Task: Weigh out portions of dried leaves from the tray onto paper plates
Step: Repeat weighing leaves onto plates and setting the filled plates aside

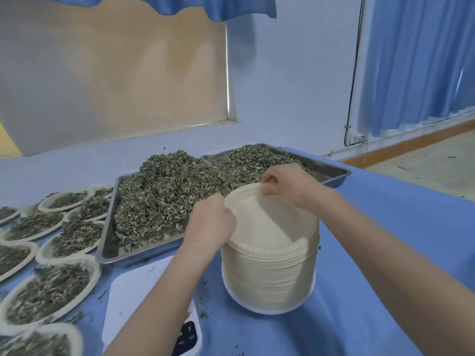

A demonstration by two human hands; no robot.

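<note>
A tall stack of cream paper plates (268, 273) stands on the blue table, right of centre. Its top plate (259, 214) is tilted up at the far edge. My left hand (210, 222) pinches that plate's left rim, and my right hand (285, 185) pinches its far rim. Behind the stack, a steel tray (110, 242) holds a big heap of dried green leaves (159, 199). A second steel tray (334, 173) with more leaves sits behind and to the right. A white scale (133, 299) lies flat in front of the near tray, under my left forearm.
Several paper plates filled with leaves (48, 291) cover the table's left side. Loose leaf bits lie scattered on the blue cloth (385, 227). The table's right edge drops to a floor at the far right. A wall and blue curtains stand behind.
</note>
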